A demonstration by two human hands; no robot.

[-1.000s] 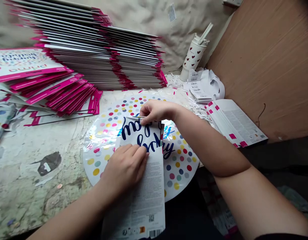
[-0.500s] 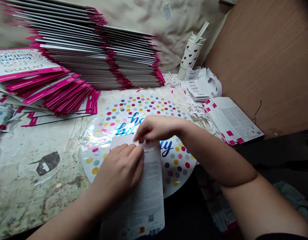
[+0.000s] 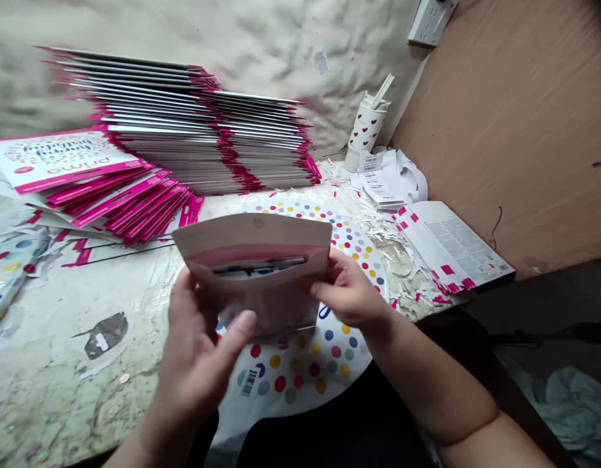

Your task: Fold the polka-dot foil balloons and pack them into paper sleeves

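Both hands hold up a flat card packet [image 3: 255, 260], white with a pink inner band, its open mouth tilted toward me and a folded balloon showing inside. My left hand [image 3: 199, 351] grips its lower left part, thumb on the front. My right hand [image 3: 347, 291] pinches its right edge. Under them lies a round foil balloon [image 3: 300, 364] with coloured dots, flat on the table near the front edge.
A tall stack of pink-edged card packets [image 3: 193, 140] stands at the back, and a fanned pile [image 3: 86, 182] lies at the left. At the right are a heart-patterned tumbler [image 3: 361, 130], label strips [image 3: 383, 185], printed cards [image 3: 451, 244] and paper scraps. A brown board [image 3: 514, 117] closes the right side.
The packet lay flat on the balloon with both hands pressing at its top. Now both hands have lifted it off the table and tilted its open mouth toward me.
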